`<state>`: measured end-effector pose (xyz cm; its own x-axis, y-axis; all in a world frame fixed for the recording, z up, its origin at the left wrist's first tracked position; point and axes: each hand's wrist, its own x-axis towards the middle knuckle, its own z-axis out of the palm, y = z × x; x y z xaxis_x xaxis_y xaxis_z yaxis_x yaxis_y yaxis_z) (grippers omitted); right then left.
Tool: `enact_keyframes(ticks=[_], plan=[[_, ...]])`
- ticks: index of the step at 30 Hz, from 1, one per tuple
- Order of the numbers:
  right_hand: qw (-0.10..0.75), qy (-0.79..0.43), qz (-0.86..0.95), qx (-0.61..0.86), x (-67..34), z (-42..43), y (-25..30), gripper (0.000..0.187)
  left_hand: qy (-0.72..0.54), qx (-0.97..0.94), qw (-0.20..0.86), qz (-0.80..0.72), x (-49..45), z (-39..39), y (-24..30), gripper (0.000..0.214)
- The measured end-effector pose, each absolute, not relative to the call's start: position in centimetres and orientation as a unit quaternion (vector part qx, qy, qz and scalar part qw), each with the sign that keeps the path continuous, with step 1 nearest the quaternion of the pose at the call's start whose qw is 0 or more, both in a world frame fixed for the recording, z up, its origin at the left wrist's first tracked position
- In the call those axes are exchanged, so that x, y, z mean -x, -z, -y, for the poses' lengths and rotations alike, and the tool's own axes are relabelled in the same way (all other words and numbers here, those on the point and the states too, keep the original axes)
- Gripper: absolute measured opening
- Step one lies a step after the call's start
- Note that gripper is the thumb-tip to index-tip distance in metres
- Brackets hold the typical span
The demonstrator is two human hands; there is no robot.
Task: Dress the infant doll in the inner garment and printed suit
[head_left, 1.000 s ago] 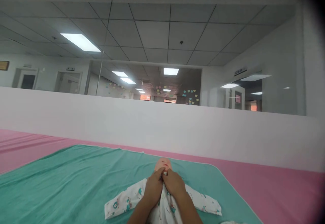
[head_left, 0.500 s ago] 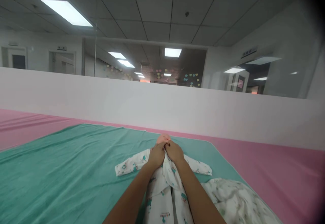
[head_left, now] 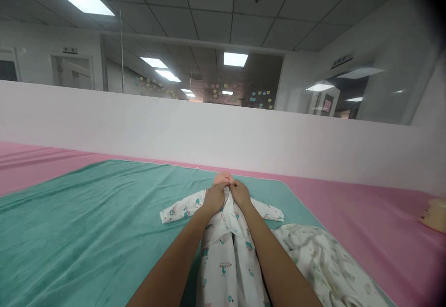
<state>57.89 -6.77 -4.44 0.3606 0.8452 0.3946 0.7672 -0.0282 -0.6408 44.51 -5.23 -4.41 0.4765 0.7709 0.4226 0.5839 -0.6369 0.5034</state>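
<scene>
A baby doll with a pinkish head (head_left: pixel 223 178) lies on its back in a white romper (head_left: pixel 223 251) with small teal and red prints. The romper's sleeves (head_left: pixel 183 208) stretch out to both sides, and its long legs run down towards me. At the neck, my left hand (head_left: pixel 214 198) has its fingers closed on the collar edge. My right hand (head_left: pixel 241 194) pinches the other side of the collar, close beside the left. My fingers partly hide the neckline and the doll's chin.
Under the doll spreads a green sheet (head_left: pixel 104 232) over a pink surface (head_left: pixel 365 218). A crumpled white patterned cloth (head_left: pixel 320 260) lies right of the romper. A yellowish object (head_left: pixel 434 215) shows at the far right edge. Behind stands a low white wall (head_left: pixel 209 130) with glass above.
The view has tilted down a little, so the scene sits higher. My hands, which were pressed together at the collar, now have a small gap between their fingertips.
</scene>
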Motion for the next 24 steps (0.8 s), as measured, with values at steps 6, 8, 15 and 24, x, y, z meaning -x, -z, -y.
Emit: enact_keyframes(ticks=[6, 8, 15, 24], plan=[[0.460, -0.050, 0.576, 0.674, -57.7, 7.4, 4.7, 0.020, -0.328, -0.834, 0.149, -0.418, -44.6, 5.3, 4.5, 0.046], [0.474, -0.051, 0.583, 0.657, -57.7, 7.4, 4.7, 0.018, -0.331, -0.834, 0.153, -0.415, -44.6, 5.2, 4.6, 0.045], [0.513, -0.118, 0.602, 0.601, -58.5, 6.9, 5.1, 0.017, -0.335, -0.832, 0.171, -0.407, -44.4, 4.8, 4.7, 0.042], [0.552, -0.182, 0.580, 0.571, -59.5, 5.6, 6.0, 0.015, -0.345, -0.831, 0.181, -0.397, -44.4, 4.5, 4.9, 0.043]])
